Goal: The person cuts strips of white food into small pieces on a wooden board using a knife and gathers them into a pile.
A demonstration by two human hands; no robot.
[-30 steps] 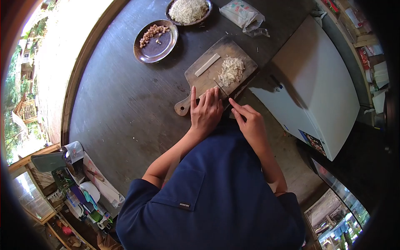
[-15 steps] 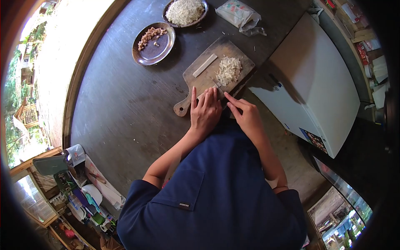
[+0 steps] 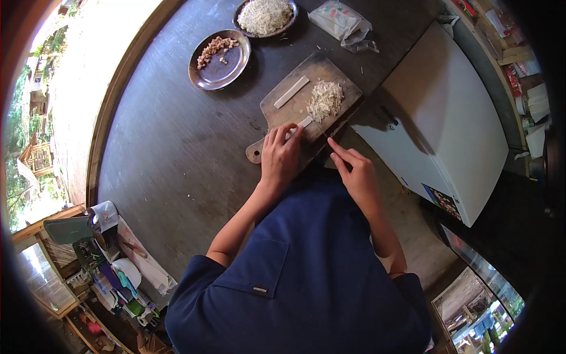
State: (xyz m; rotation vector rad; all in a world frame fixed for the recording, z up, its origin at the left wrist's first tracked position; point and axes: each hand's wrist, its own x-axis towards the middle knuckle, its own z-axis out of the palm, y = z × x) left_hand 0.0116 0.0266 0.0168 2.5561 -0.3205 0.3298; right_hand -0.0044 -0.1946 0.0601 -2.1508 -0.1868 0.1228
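Note:
My left hand [image 3: 280,156] is closed on a pale strip [image 3: 305,121] at the near edge of the wooden board [image 3: 284,82], beside its handle. Just right of the board, my right hand [image 3: 355,167] grips a knife [image 3: 325,135], its forefinger stretched along it; the knife shows only in small part. A pile of pale shreds [image 3: 325,100] lies on the board's right side. Another pale strip [image 3: 292,92] rests on the board, left of the pile.
Beyond the board, a dark plate [image 3: 227,72] holds brown bits, and another plate [image 3: 286,25] holds a shredded heap. A plastic bag [image 3: 340,22] lies on the dark table [image 3: 171,118]. A white appliance [image 3: 448,112] stands to the right.
My left hand has moved left and back from the shreds, its fingers now curled, uncovering more of the strip. My right hand has shifted slightly right and down with the knife.

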